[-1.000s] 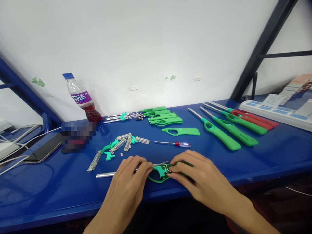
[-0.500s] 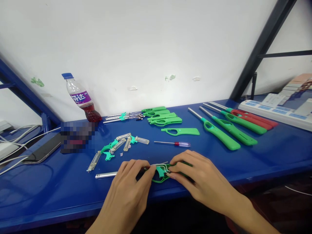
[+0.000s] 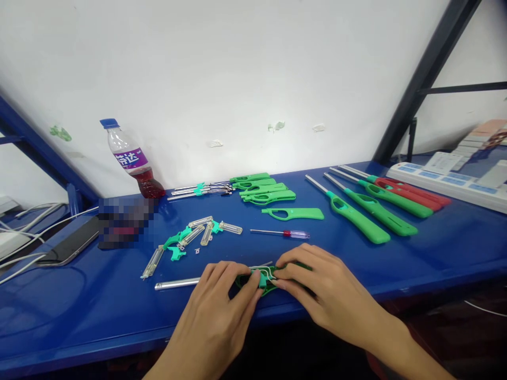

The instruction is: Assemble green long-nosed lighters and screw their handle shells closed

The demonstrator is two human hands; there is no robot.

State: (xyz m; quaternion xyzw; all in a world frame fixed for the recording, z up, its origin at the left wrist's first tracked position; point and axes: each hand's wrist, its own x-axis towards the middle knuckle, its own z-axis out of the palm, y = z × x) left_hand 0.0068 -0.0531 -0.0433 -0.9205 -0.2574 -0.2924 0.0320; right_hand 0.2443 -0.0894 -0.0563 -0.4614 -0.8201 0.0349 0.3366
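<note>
An opened green lighter casing point(image 3: 270, 289) with a metal tube point(image 3: 176, 284) lies near the table's front edge, with white wires and a teal part point(image 3: 262, 280) inside. My left hand point(image 3: 216, 306) is closed on it from the left, its thumb at the teal part. From the right, my right hand point(image 3: 327, 290) pinches the casing beside the wires. The fingers hide much of the casing. Just behind lies a screwdriver point(image 3: 295, 234) with a clear purple handle. Clear fuel tanks point(image 3: 193, 235) and teal pieces point(image 3: 177, 254) are scattered behind my left hand.
Green casing halves point(image 3: 293, 214) and metal rods with wires point(image 3: 202, 189) lie at the back. Green lighters point(image 3: 358, 219) and red ones point(image 3: 415, 192) are on the right, beside a power strip point(image 3: 447, 182). A bottle point(image 3: 132, 158) and phone point(image 3: 71, 240) are on the left.
My left hand has shifted slightly right along the casing, and its thumb now covers part of the teal piece. My right hand has stayed almost still.
</note>
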